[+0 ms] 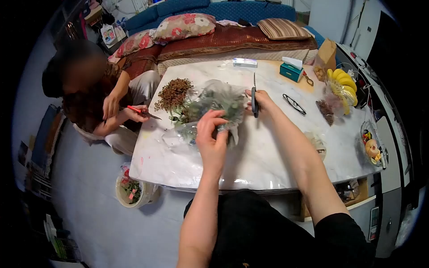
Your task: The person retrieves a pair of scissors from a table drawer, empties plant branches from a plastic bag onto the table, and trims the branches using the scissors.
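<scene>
My right hand point(263, 102) grips dark-handled scissors point(255, 102), their blades pointing toward the far side of the table. My left hand point(211, 136) is at the clear plastic wrap point(223, 94), fingers curled on its near side. Greenery shows blurred through the plastic. A bunch of small brown dried flowers point(175, 93) sticks out at the left, with green stems below it. More crumpled clear plastic lies under and beside my left hand. The scissors are apart from the wrap's right edge or just touching it; I cannot tell which.
A person point(85, 89) sits at the left, holding red-handled scissors point(142, 112). On the white table point(268, 165) are a tissue box point(291, 71), glasses point(294, 104), bananas point(344, 82) and a fruit bowl point(371, 145). A bin point(129, 192) with cuttings stands on the floor.
</scene>
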### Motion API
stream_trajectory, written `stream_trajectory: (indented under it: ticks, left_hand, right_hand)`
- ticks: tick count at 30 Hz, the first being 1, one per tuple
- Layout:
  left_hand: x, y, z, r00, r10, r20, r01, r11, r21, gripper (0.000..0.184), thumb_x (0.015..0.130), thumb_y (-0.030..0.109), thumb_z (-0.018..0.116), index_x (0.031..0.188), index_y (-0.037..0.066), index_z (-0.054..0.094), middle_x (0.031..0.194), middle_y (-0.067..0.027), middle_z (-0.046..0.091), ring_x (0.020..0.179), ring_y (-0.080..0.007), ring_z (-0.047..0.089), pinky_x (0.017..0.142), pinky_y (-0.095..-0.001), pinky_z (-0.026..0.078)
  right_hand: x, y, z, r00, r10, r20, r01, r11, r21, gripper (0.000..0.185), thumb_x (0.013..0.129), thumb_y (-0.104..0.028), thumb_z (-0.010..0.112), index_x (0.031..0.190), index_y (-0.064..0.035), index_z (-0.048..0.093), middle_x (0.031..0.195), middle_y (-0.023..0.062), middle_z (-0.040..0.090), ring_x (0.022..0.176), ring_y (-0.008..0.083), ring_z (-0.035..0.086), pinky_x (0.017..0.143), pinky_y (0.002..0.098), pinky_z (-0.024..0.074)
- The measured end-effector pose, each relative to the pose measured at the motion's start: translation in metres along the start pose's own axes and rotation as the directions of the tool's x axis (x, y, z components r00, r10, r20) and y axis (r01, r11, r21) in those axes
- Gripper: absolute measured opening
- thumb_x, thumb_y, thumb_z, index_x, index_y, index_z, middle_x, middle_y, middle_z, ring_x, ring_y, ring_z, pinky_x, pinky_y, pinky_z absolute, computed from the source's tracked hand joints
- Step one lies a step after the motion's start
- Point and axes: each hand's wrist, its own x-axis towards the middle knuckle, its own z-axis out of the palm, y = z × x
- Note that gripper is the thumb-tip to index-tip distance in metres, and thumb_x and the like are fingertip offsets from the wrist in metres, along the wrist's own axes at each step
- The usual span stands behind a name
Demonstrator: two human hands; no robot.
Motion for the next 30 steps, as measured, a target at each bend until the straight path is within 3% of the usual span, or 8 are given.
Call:
stream_trajectory:
  ticks: [5, 9, 13, 17, 23, 24, 28, 30]
  left_hand:
    - [-0.001, 0.005, -0.002, 0.999, 0.036, 0.039, -0.036, 0.999, 0.003, 0.017, 0.072, -0.006, 0.056, 0.086, 0.002, 0.06, 0.111, -0.0084, 0.063, 0.116, -0.0295, 0.052, 0.1, -0.0386, 0.038]
    - [0.028, 0.004, -0.019, 0.99, -0.002, -0.142, -0.024, 0.983, -0.183, 0.019, 0.074, -0.009, 0.053, 0.09, 0.0, 0.059, 0.114, -0.0124, 0.06, 0.109, -0.0227, 0.055, 0.096, -0.0336, 0.041]
    - [0.062, 0.021, -0.043, 0.954, 0.073, -0.29, -0.129, 0.975, -0.179, 0.019, 0.079, -0.01, 0.056, 0.094, 0.0, 0.058, 0.121, -0.0114, 0.057, 0.111, -0.0215, 0.054, 0.098, -0.0339, 0.04]
    - [0.076, 0.009, -0.068, 0.905, 0.235, -0.356, -0.207, 0.972, 0.114, 0.013, 0.084, 0.001, 0.061, 0.096, 0.004, 0.064, 0.125, -0.0078, 0.056, 0.119, -0.0248, 0.047, 0.101, -0.0367, 0.035]
    - [0.065, -0.023, -0.086, 0.905, 0.237, -0.353, 0.053, 0.762, 0.645, 0.017, 0.086, 0.014, 0.063, 0.101, 0.01, 0.071, 0.119, -0.0051, 0.056, 0.115, -0.0271, 0.041, 0.098, -0.0393, 0.035]
    - [0.065, -0.023, -0.089, 0.904, 0.265, -0.335, 0.07, 0.682, 0.728, 0.016, 0.087, 0.016, 0.063, 0.101, 0.012, 0.071, 0.111, -0.0052, 0.056, 0.102, -0.0249, 0.048, 0.089, -0.0365, 0.041]
    - [0.068, -0.006, -0.094, 0.909, 0.074, -0.41, 0.131, 0.883, 0.45, 0.016, 0.09, 0.013, 0.061, 0.103, 0.01, 0.071, 0.107, -0.005, 0.054, 0.091, -0.0193, 0.052, 0.079, -0.0307, 0.044]
    - [0.069, 0.001, -0.095, 0.9, 0.007, -0.435, 0.046, 0.993, 0.111, 0.018, 0.093, 0.009, 0.058, 0.107, 0.006, 0.069, 0.107, -0.0046, 0.054, 0.088, -0.0148, 0.055, 0.076, -0.0268, 0.046]
  right_hand:
    - [-0.011, -0.005, 0.023, 0.992, -0.117, -0.048, 0.12, 0.991, 0.067, 0.021, 0.074, -0.014, 0.072, 0.079, 0.0033, 0.063, 0.067, 0.0091, 0.062, 0.051, 0.0177, 0.058, 0.043, 0.0305, 0.0477]
    - [0.046, -0.02, 0.012, 0.915, -0.358, -0.185, 0.333, 0.93, -0.154, 0.012, 0.073, -0.008, 0.069, 0.074, 0.003, 0.063, 0.063, 0.0081, 0.061, 0.05, 0.0168, 0.057, 0.044, 0.0306, 0.044]
    - [0.029, -0.11, 0.041, 0.859, -0.5, -0.111, 0.494, 0.866, -0.074, 0.006, 0.07, -0.002, 0.059, 0.069, 0.0039, 0.062, 0.065, 0.0075, 0.059, 0.053, 0.0176, 0.053, 0.045, 0.0348, 0.0381]
    - [0.022, -0.185, 0.067, 0.847, -0.531, -0.025, 0.525, 0.827, 0.199, 0.009, 0.083, -0.005, 0.06, 0.083, 0.0036, 0.063, 0.073, 0.0108, 0.064, 0.062, 0.0188, 0.06, 0.057, 0.0323, 0.0495]
    - [-0.015, -0.219, 0.101, 0.854, -0.52, 0.02, 0.52, 0.854, -0.021, 0.011, 0.081, -0.007, 0.064, 0.084, 0.0037, 0.064, 0.074, 0.011, 0.065, 0.064, 0.019, 0.063, 0.059, 0.0335, 0.0515]
    - [-0.018, -0.218, 0.105, 0.864, -0.504, -0.012, 0.504, 0.863, -0.028, 0.01, 0.079, -0.007, 0.067, 0.082, 0.0024, 0.065, 0.074, 0.0107, 0.065, 0.064, 0.0182, 0.063, 0.059, 0.0331, 0.0517]
    - [-0.028, -0.231, 0.104, 0.704, -0.709, 0.035, 0.702, 0.703, 0.113, 0.011, 0.082, -0.008, 0.066, 0.082, 0.0023, 0.065, 0.073, 0.0093, 0.064, 0.064, 0.0187, 0.063, 0.059, 0.0304, 0.0514]
    - [-0.03, -0.25, 0.112, 0.671, -0.741, 0.02, 0.706, 0.647, 0.287, 0.009, 0.082, -0.008, 0.063, 0.08, 0.0015, 0.063, 0.07, 0.009, 0.063, 0.058, 0.0188, 0.061, 0.053, 0.0308, 0.0499]
